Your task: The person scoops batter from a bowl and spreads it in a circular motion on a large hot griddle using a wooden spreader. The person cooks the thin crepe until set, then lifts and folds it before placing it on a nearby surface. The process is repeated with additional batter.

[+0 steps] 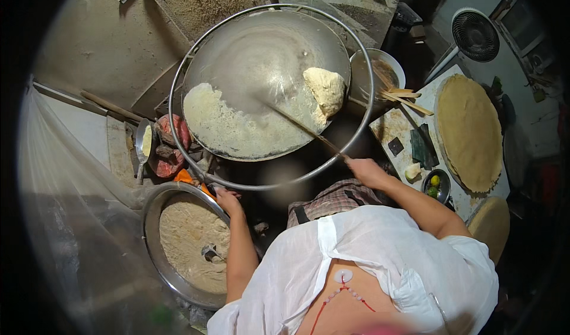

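Note:
A wide round griddle [237,56] lies before me inside a metal ring [279,186]. A thin pale layer of batter [217,121] covers its near and left part, and a lump of dough [325,91] sits at its right. My right hand [365,172] is closed round the near end of a long stick-like tool [303,127]. Its far end, blurred, reaches over the griddle's middle. My left hand [228,200] is closed between the ring and the rim of a metal basin [152,228], by an orange cloth [185,176]; what it grips is unclear. Thick dough [193,234] fills the basin.
At right, large round flatbreads [469,133] lie stacked on a table [392,130], near a small bowl [436,185]. Wooden sticks [409,96] rest across a pot [396,65]. A fan [475,34] stands behind. Left are a small pan [142,140] and red plastic [166,166].

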Demonstrator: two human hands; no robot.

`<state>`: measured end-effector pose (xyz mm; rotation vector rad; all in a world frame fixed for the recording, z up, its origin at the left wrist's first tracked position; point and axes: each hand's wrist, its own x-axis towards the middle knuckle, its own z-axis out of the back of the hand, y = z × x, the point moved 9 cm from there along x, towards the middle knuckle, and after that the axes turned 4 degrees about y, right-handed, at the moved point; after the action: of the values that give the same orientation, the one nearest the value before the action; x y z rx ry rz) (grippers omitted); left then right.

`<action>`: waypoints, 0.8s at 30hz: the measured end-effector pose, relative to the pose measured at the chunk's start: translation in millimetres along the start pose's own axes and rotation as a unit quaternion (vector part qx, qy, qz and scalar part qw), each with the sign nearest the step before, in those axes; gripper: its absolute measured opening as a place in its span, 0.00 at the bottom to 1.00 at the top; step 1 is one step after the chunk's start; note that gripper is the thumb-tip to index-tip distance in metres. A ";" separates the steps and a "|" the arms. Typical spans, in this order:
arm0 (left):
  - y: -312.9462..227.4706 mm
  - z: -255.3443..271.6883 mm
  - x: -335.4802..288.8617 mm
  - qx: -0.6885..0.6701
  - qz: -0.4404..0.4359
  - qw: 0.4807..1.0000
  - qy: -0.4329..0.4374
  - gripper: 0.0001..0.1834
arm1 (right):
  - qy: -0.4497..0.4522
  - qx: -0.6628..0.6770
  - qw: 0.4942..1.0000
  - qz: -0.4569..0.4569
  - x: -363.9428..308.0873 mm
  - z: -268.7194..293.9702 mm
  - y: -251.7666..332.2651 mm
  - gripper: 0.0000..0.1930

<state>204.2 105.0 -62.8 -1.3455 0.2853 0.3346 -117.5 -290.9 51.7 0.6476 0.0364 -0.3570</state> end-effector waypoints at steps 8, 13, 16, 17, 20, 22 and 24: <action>-26.7 -60.2 -80.7 -0.015 0.027 0.998 -0.058 0.28 | -0.054 0.122 0.978 -0.162 51.9 39.7 8.3 0.30; -35.9 -37.0 -32.8 0.108 -0.052 0.992 -0.032 0.29 | -0.018 -0.052 0.996 -0.067 0.2 32.8 -21.1 0.20; -59.7 -21.3 -10.4 0.135 -0.065 0.986 -0.067 0.31 | 0.025 -0.059 0.987 -0.146 69.8 69.3 -31.3 0.21; -70.1 -15.1 -4.6 0.166 -0.106 0.977 -0.082 0.30 | -0.027 0.015 0.979 -0.203 82.5 67.0 -45.0 0.21; -74.3 15.8 -19.1 0.196 -0.184 0.950 -0.159 0.30 | 0.049 -0.001 0.998 -0.032 49.6 14.8 17.8 0.23; -55.2 -1.2 -44.0 0.105 -0.096 0.989 -0.026 0.31 | 0.088 -0.012 0.995 -0.035 -2.7 -3.4 11.9 0.21; -47.6 -18.5 -71.4 0.066 -0.059 0.996 -0.025 0.32 | -0.033 -0.090 0.995 -0.033 0.1 21.6 -43.5 0.21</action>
<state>157.3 72.7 4.0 -1.2168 0.1821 0.2455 -133.7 -335.9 43.5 0.4576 0.0277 -0.4341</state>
